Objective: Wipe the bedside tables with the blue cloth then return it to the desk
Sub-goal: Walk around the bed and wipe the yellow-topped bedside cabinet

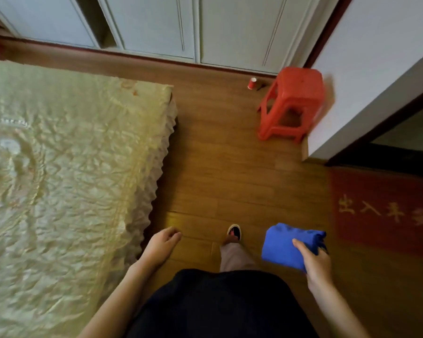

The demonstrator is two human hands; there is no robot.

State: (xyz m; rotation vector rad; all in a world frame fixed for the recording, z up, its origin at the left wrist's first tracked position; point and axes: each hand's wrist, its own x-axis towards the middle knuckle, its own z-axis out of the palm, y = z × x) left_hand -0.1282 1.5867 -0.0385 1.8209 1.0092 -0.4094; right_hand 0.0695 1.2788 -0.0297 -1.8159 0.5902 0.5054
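Note:
The blue cloth is folded into a thick pad and hangs at hip height on the right, above the wooden floor. My right hand grips its near right edge, thumb on top. My left hand hangs empty beside the corner of the bed, fingers loosely curled and apart. No bedside table and no desk are in view.
A bed with a cream quilted cover fills the left. A red plastic stool and a small red cup stand ahead by white wardrobe doors. A red doormat lies at a doorway on the right. Wooden floor runs between them.

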